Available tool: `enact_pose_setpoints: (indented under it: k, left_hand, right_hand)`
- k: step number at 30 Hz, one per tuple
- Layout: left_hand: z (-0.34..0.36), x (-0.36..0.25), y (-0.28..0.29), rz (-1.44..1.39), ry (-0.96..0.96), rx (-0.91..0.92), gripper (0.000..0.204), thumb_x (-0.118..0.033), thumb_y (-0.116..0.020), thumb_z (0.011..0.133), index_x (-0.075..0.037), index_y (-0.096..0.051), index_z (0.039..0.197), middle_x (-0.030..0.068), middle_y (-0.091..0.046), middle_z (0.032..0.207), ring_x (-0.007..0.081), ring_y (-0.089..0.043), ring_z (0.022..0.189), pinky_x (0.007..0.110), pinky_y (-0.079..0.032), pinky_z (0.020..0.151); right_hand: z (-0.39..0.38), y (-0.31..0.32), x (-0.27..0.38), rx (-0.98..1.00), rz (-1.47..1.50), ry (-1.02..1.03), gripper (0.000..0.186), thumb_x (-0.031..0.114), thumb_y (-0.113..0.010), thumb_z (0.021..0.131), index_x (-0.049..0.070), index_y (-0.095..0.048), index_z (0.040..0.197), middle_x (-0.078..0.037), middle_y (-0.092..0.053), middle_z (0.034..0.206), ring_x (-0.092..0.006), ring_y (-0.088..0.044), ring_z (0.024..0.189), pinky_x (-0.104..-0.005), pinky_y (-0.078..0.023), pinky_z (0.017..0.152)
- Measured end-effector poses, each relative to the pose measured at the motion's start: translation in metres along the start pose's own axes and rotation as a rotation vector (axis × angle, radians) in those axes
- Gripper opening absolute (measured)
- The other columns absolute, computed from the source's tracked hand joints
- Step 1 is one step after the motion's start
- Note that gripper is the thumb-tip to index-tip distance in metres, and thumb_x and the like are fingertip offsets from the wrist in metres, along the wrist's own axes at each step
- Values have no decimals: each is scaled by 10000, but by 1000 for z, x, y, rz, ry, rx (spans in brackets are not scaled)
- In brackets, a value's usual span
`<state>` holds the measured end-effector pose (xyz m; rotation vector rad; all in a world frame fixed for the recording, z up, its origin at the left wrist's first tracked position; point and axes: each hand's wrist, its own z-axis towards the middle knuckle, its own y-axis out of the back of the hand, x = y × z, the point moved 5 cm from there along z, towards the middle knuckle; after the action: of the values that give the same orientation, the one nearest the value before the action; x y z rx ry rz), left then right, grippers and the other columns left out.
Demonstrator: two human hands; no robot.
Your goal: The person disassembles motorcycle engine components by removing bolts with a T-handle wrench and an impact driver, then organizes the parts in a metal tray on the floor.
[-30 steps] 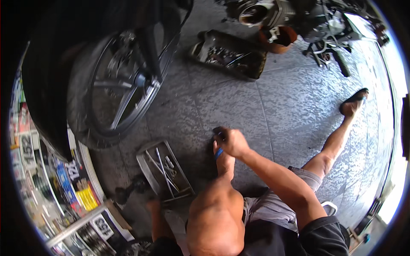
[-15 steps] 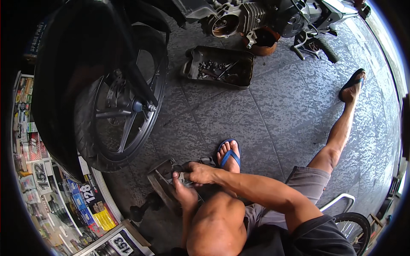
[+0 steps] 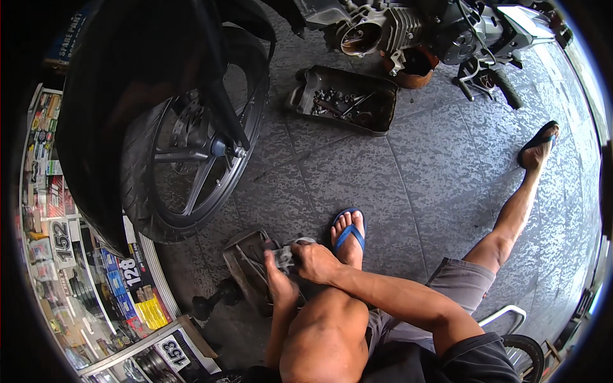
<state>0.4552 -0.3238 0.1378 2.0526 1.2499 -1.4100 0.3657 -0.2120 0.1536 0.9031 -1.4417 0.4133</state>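
Near you, just left of your sandalled foot (image 3: 348,233), both hands meet over the near tray (image 3: 246,265). Your left hand (image 3: 280,281) and right hand (image 3: 313,262) pinch one small grey part (image 3: 285,256) between them, probably held over the tray so drops land inside. Two trays show: this one and a far tray (image 3: 345,100) of bolts beside the engine (image 3: 383,29). One wheel (image 3: 191,147) stands left.

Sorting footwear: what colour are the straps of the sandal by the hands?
Blue straps on the sandal, clearest in the head view.
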Motion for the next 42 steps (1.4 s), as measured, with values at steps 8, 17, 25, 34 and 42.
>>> enact_pose_setpoints:
  k: [8, 17, 25, 34, 42]
  left_hand:
    - [-4, 2, 17, 116, 11, 13, 364, -207, -498, 992, -3, -523, 1292, 95, -575, 1226, 209, -553, 1104, 364, -430, 974]
    - [-14, 5, 81, 666, -61, -59, 236, -204, -585, 943, -2, -623, 1058, 135, -653, 975, 252, -625, 880, 382, -483, 807]
    - [-33, 19, 174, 1228, -171, -475, 389, -333, -650, 906, 55, -654, 884, 260, -615, 715, 435, -623, 657, 453, -480, 599]
    - [-47, 43, 222, 1521, -224, -537, 318, -315, -574, 927, -34, -634, 1063, 270, -626, 1054, 458, -581, 1016, 480, -464, 838]
    - [45, 113, 319, 1460, 159, -330, 277, -134, -449, 897, -1, -649, 1035, 306, -636, 965, 450, -613, 945, 510, -474, 855]
  right_hand:
    - [-1, 0, 15, 249, -211, -142, 367, 147, -654, 739, 29, -644, 1086, -292, -665, 891, -434, -666, 881, -483, -534, 775]
    - [22, 109, 211, 473, -18, 235, 208, 105, -586, 814, -8, -650, 976, -207, -672, 785, -353, -672, 750, -422, -532, 712]
    - [17, 108, 260, 431, -143, 394, 195, 57, -597, 821, -23, -651, 991, -171, -670, 758, -256, -654, 678, -356, -504, 640]
    - [-7, 122, 104, 291, -155, -287, 207, 83, -593, 876, -39, -632, 1038, -125, -655, 727, -151, -619, 622, -293, -472, 565]
    - [-90, 201, -18, 8, -58, -607, 237, 135, -590, 911, -49, -634, 1052, -88, -651, 732, -135, -603, 632, -269, -479, 560]
